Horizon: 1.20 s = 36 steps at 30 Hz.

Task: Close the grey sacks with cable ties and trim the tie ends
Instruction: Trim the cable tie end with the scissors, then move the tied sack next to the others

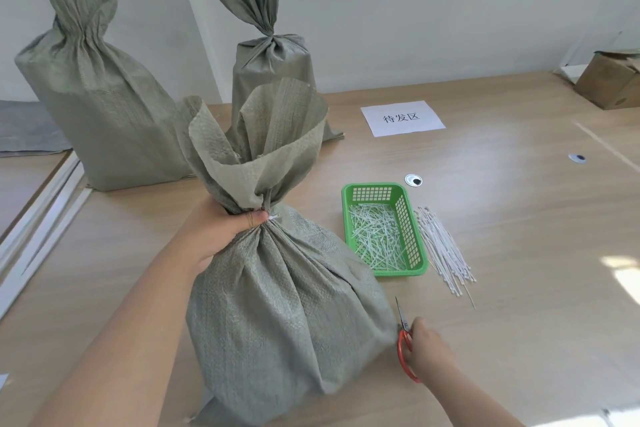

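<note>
A full grey sack (284, 315) stands in front of me on the wooden table (519, 253). My left hand (214, 236) grips its gathered neck, where a white cable tie (273, 217) shows beside my thumb. My right hand (429, 350) holds red-handled scissors (405, 347) low at the sack's right side, blades pointing up and away. Loose white cable ties (443, 250) lie in a bundle right of a green basket (415, 270) that holds several cut tie ends.
Two more grey sacks stand behind: a big one (100, 97) at the left, a smaller one (273, 73) tied at the neck in the middle. A white paper sign (401, 118), two small round discs and a cardboard box (609, 80) lie farther right.
</note>
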### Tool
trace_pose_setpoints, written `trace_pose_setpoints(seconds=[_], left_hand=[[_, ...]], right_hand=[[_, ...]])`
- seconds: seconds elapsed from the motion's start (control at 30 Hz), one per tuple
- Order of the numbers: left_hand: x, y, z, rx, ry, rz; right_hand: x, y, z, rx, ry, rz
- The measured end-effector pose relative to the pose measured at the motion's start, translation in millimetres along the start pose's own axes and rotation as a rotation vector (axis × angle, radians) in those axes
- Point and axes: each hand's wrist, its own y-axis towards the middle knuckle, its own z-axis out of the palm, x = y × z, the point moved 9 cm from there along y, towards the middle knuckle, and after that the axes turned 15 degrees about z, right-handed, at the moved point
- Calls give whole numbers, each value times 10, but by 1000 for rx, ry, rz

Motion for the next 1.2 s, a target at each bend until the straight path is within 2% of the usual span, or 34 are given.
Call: trace_pose_setpoints(seconds=[0.3, 0.47, 0.53, 0.63, 0.7, 0.77, 0.87, 1.0, 1.13, 1.2], left_hand=[[-88, -72, 24, -18, -19, 33], [-145, -96, -9, 9, 64, 58], [-137, -110, -63, 23, 114, 50], [-193, -159, -139, 34, 184, 58], [-247, -216, -187, 1, 245, 85], [-304, -309, -240, -27, 341, 139], [-279, -563, -436, -179, 344, 173], [43, -1039, -673, -329, 227, 145], [631, -1422, -501, -200, -27, -37], [781, -1560, -309, -133, -62, -100]], right_hand=[[-25, 131, 189, 8, 11, -3], [37, 136, 117, 27, 28, -6], [148, 72, -139, -30, 176, -17], [448, -191, -725, -107, 546, -124], [718, -448, -1045, -32, 776, -255], [994, -760, -1261, 133, 930, -445], [1265, -1133, -1347, 250, 818, -679], [1406, -1218, -1158, 292, 653, -729], [1393, -1199, -1059, 284, 645, -701], [1424, -1281, -1061, 268, 620, -725]])
